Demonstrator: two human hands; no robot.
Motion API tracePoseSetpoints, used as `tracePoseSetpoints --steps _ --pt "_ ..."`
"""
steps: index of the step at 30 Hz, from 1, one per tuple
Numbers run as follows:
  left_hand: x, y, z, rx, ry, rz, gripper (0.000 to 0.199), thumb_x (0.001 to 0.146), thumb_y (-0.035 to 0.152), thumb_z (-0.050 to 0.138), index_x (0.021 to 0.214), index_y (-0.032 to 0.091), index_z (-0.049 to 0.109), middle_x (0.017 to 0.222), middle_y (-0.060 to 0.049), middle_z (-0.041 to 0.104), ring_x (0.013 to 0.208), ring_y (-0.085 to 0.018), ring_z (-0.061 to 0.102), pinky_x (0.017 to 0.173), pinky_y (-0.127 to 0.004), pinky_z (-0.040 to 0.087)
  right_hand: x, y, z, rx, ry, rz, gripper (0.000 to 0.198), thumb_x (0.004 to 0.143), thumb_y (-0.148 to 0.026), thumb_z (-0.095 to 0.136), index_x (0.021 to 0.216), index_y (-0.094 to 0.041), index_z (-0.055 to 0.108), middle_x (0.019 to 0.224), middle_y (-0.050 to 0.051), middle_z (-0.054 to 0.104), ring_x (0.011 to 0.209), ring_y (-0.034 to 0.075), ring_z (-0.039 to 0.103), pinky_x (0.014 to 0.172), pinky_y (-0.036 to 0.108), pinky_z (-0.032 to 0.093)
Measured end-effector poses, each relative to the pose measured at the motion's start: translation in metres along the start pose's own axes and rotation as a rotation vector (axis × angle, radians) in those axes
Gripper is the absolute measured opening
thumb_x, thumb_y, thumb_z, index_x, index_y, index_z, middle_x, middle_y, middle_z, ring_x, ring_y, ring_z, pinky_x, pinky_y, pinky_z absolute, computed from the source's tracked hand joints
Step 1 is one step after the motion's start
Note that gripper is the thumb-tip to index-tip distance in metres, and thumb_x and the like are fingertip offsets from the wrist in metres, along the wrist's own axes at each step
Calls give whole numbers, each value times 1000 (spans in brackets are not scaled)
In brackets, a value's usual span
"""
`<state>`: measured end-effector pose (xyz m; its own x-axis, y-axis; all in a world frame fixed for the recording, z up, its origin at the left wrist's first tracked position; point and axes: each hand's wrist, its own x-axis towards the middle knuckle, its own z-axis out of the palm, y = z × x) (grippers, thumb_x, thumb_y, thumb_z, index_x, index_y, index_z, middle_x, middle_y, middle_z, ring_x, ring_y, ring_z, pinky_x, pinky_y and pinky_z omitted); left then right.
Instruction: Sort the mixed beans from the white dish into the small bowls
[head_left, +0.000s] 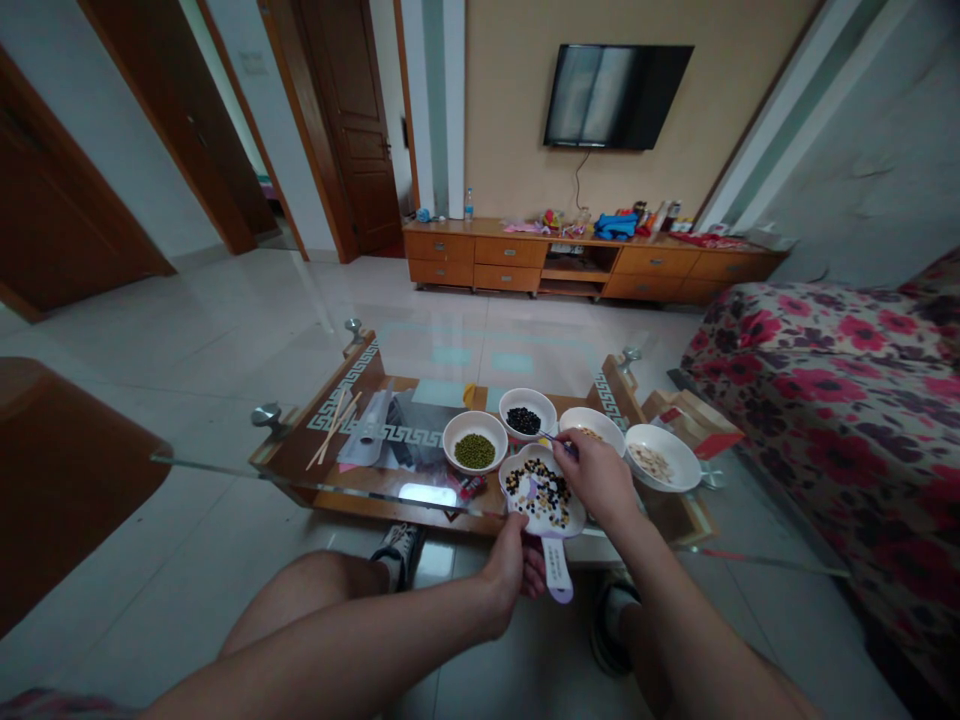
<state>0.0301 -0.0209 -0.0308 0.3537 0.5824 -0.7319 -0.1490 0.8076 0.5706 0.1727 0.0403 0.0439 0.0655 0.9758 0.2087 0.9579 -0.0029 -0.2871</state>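
Note:
My left hand point(517, 568) grips the near rim of a white flower-shaped dish with a lilac-edged handle point(538, 492), thumb on top and fingers beneath. Mixed black, yellow and pale beans lie scattered in it. My right hand point(600, 475) is closed on a slim metal utensil point(551, 437), whose tip reaches the bowl of black beans point(528, 395); its exact kind is unclear. Left of that stands a bowl of green beans point(448, 443). Partly behind my right hand is a bowl with yellowish beans point(611, 425). Farther right, another white bowl point(681, 455) contains pale flat pieces.
Everything stands on a glass-topped table point(420, 500). Wooden chopsticks point(330, 435) and a clear plastic roll point(371, 430) lie at left. A small red packet point(471, 487) is near the front edge. A brown paper bag point(694, 422) sits at right, beside a flowered sofa point(825, 340).

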Motion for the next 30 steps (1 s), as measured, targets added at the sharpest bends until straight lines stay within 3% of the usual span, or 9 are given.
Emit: tracePoseSetpoints --steps 7,14,18,23,30 --pt "-3 2 -1 -6 -7 -3 61 94 46 17 61 14 57 49 -1 50 37 -10 41 47 -24 22 8 -5 5 12 83 47 28 92 -41 47 102 -24 67 86 6 73 78 21 66 62 27 36" --pt "1 -1 -1 5 -8 -1 64 93 48 17 58 13 57 48 -1 50 36 -9 40 47 -24 21 -2 -2 5 43 52 -27 26 92 -40 48 97 -23 66 86 5 72 82 21 66 66 27 38" --pt "0 -1 0 -8 -11 6 62 94 48 17 64 13 59 48 -1 50 37 -10 41 46 -24 22 -10 0 6 61 -23 -84 25 91 -40 48 96 -23 66 84 4 72 78 20 66 64 27 38" --pt "-2 1 0 -5 -14 14 61 94 47 17 67 13 60 48 -1 50 37 -10 41 47 -25 23 -20 1 3 122 -214 -197 23 90 -35 48 97 -22 65 90 4 72 77 16 64 66 25 39" --pt "0 0 0 16 -3 13 62 93 49 18 62 14 58 49 -1 49 39 -10 40 49 -25 24 -29 -4 0 98 -329 -217 22 89 -33 48 96 -21 64 91 5 70 78 17 63 67 25 38"
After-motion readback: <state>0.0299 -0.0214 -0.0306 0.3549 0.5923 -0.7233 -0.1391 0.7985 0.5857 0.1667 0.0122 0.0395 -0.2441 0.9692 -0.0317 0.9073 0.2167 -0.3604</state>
